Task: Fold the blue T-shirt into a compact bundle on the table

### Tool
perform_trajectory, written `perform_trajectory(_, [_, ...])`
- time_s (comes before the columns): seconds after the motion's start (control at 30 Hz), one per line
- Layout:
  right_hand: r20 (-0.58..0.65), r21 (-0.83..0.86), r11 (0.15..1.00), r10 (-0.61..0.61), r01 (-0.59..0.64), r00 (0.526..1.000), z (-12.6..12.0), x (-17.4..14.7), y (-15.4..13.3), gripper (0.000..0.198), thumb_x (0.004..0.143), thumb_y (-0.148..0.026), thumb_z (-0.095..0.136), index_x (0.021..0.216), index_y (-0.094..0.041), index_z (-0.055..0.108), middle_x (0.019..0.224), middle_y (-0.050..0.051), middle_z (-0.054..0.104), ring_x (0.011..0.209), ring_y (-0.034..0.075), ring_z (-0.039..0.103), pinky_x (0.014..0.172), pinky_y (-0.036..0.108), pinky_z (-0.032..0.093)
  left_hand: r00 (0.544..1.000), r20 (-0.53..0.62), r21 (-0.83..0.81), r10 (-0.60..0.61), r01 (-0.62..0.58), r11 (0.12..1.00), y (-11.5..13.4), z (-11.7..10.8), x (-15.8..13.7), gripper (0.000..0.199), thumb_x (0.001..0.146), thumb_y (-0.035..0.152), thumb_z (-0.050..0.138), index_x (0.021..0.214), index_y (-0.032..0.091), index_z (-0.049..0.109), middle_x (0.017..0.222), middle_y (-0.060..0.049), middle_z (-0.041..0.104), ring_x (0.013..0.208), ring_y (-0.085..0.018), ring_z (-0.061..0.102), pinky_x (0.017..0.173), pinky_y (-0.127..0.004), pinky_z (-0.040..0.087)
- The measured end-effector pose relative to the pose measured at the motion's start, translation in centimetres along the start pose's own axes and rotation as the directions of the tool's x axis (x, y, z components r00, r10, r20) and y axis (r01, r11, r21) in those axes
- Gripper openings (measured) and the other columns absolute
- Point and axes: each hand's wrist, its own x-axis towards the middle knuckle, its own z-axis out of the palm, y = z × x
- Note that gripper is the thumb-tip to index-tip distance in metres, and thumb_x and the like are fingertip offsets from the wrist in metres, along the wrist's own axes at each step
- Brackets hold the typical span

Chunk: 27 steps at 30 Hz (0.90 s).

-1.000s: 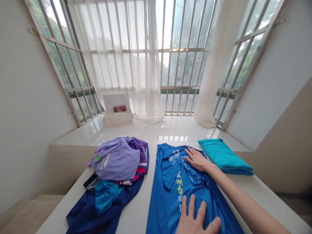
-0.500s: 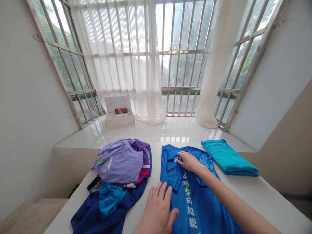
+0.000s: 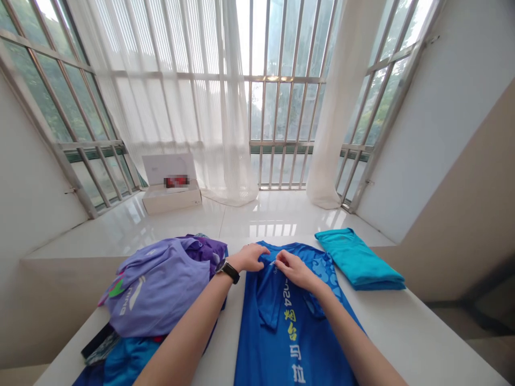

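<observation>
A blue T-shirt (image 3: 265,343) with white and yellow lettering lies spread on the white surface, its collar end away from me and its sleeves folded inward. My left hand (image 3: 252,257), with a black-strapped watch (image 3: 228,269) on the wrist, rests at the shirt's upper left shoulder. Its thumb and fingers are curved with a gap between them. Beside it, my right hand (image 3: 295,269) pinches the shirt's fabric just below the collar, fingertips pressed together.
Left of the shirt is a loose pile of clothes with a lavender top (image 3: 161,284) uppermost. A folded teal garment (image 3: 358,260) lies to the right. Farther back, an open white box (image 3: 172,201) stands on the sill by the curtain (image 3: 229,177) and barred window.
My left hand has moved up from beside the shirt's middle to its upper left shoulder. The right hand stays below the collar, its fingers now drawn together. The view has shifted right.
</observation>
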Motion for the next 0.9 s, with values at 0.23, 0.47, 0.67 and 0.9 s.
perform_trajectory(0.23, [-0.078,0.198,0.978,0.087,-0.070,0.993,0.4,-0.1,1.3,0.029,0.088,-0.048,0.055,0.095,-0.021,0.062,0.062,-0.004,0.057,0.057,0.013,0.052,0.053,0.025,0.041,0.992,-0.039,0.036,-0.117,0.118,0.992,-1.4,1.2,-0.5,0.022,0.091,0.034,0.057,0.102,0.023,0.071,0.103,-0.006,0.071,0.103,-0.026,0.064,0.093,-0.036,0.047])
perform_trajectory(0.47, [-0.089,0.249,0.967,0.083,-0.059,0.993,0.5,-0.4,1.6,0.023,0.078,-0.043,0.065,0.074,-0.021,0.064,0.070,-0.002,0.062,0.066,0.015,0.054,0.062,0.027,0.043,0.980,-0.067,0.059,-0.185,0.189,0.980,-3.1,-0.1,-1.0,0.022,0.095,0.032,0.048,0.103,0.023,0.067,0.105,-0.005,0.072,0.105,-0.026,0.063,0.091,-0.037,0.047])
perform_trajectory(0.67, [-0.166,0.310,0.946,0.149,-0.092,0.975,2.0,0.3,1.3,0.032,0.087,-0.051,0.053,0.099,-0.022,0.058,0.067,-0.003,0.059,0.062,0.016,0.055,0.059,0.028,0.045,0.959,-0.087,0.062,-0.268,0.274,0.960,-4.4,-1.2,-1.6,0.025,0.095,0.037,0.051,0.103,0.022,0.069,0.102,-0.008,0.073,0.106,-0.029,0.063,0.092,-0.038,0.046])
perform_trajectory(0.9, [-0.121,0.301,0.953,0.086,-0.046,0.989,3.6,0.0,0.5,0.040,0.081,-0.037,0.062,0.117,-0.022,0.054,0.061,-0.008,0.052,0.054,0.014,0.055,0.054,0.025,0.043,0.950,-0.040,0.093,-0.311,0.313,0.945,-5.7,-1.1,-2.3,0.019,0.092,0.032,0.057,0.099,0.020,0.071,0.104,-0.008,0.073,0.099,-0.025,0.066,0.084,-0.032,0.049])
